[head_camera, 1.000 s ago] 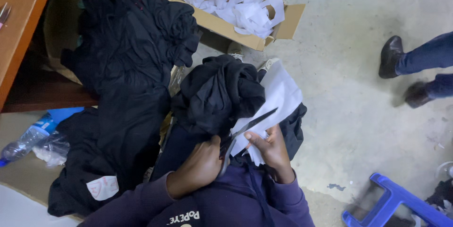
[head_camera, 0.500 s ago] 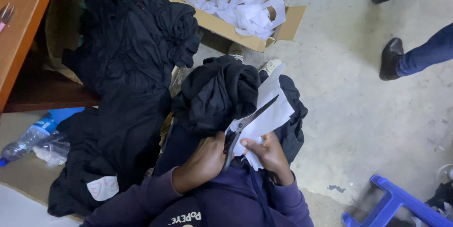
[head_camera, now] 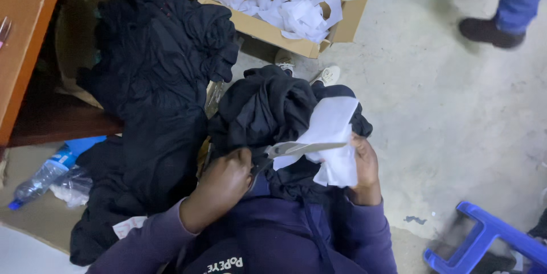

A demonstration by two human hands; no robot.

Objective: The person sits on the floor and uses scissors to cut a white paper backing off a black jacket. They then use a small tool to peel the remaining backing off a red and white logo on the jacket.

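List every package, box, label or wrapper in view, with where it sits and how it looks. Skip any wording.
Cardboard box: top centre on the floor, open, brown, holding white paper cut-outs.
Plastic bottle: lower left, lying down, clear with a blue cap.
White label: bottom left, on the black cloth pile, small and pale.
White paper piece: centre, in the right hand, with the scissors in the left hand against it.

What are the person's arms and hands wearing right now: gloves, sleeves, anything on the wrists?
Both hands are bare, with no gloves. The left hand and right hand come out of long dark purple sleeves of soft knit fabric that end at the wrists. No watch, ring or bracelet shows.
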